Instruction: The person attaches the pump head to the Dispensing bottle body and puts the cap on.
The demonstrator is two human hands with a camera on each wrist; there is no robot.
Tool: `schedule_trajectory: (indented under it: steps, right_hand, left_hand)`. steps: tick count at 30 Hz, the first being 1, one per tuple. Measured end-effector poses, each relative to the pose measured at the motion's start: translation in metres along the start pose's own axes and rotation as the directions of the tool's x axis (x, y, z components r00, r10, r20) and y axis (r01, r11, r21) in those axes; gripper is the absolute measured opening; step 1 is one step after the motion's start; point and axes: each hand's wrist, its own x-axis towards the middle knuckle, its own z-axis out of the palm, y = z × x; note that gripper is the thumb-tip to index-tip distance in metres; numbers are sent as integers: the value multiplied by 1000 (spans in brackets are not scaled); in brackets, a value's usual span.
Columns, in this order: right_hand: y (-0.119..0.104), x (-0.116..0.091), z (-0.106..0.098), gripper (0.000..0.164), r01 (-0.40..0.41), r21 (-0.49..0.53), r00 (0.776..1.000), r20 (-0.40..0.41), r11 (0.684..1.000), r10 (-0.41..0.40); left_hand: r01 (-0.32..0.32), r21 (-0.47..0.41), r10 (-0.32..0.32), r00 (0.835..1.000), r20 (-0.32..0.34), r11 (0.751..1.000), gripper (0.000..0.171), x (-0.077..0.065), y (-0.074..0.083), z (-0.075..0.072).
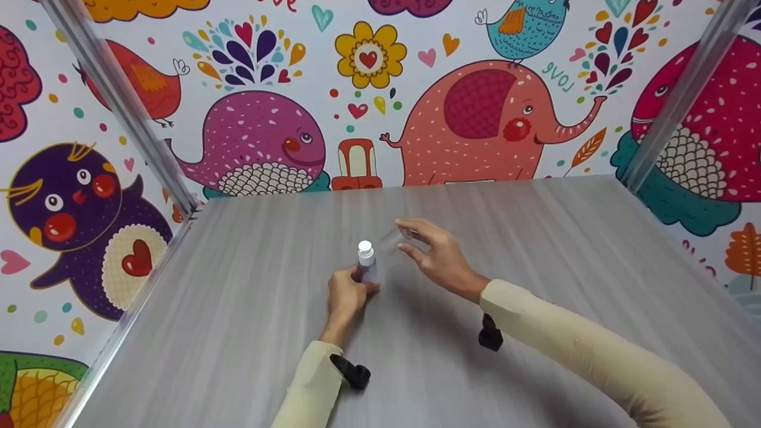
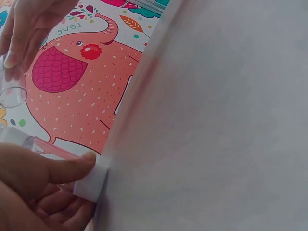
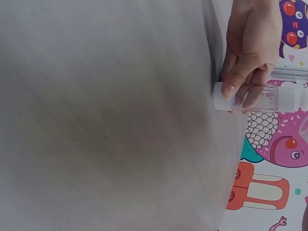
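Note:
Near the middle of the table, my left hand (image 1: 345, 295) grips a small clear pump bottle (image 1: 367, 260) that stands upright. The bottle has a white pump top and a thick white base (image 2: 91, 181); the base is right at the tabletop in the left wrist view. Thumb and fingers wrap its lower part, which they partly hide. My right hand (image 1: 441, 254) pinches a clear, hollow cap (image 1: 390, 241) between thumb and fingers, just right of the bottle's top. In the left wrist view the cap's round open rim (image 2: 13, 97) faces downward, apart from the bottle.
A grey wood-grain table (image 1: 255, 285) spreads under both hands. Behind it stands a wall panel (image 1: 362, 113) printed with cartoon animals. Metal posts (image 1: 128, 113) rise at the table's back corners. Black wrist cameras (image 1: 355, 374) sit on both cream sleeves.

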Motion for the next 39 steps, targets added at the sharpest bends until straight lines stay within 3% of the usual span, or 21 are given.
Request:
schedule_trajectory:
  steps: [6, 10, 19, 29, 34, 39]
  right_hand:
    - [-4, 8, 2, 43, -57, 43, 998, 37, 997, 56]
    - [-6, 12, 4, 43, -63, 16, 997, 37, 998, 63]
    - [-7, 14, 12, 42, -37, -16, 999, 25, 999, 37]
    - [-16, 25, 18, 42, 11, -74, 998, 66, 997, -6]
    - [-18, 30, 21, 41, 75, -96, 995, 76, 993, -67]
    - [-21, 31, 23, 42, 69, -146, 992, 111, 987, -53]
  left_hand:
    - [-41, 36, 41, 999, -8, 999, 26, 0, -1, -1]
    - [-44, 37, 45, 999, -9, 998, 27, 0, -1, -2]
    - [-25, 21, 24, 1000, 3, 999, 30, 0, -1, -1]
    - [-21, -7, 21, 1000, -2, 1000, 29, 0, 0, -1]
    - [-29, -25, 29, 1000, -5, 999, 24, 0, 1, -1]
    - [-30, -28, 29, 999, -15, 999, 17, 0, 1, 0]
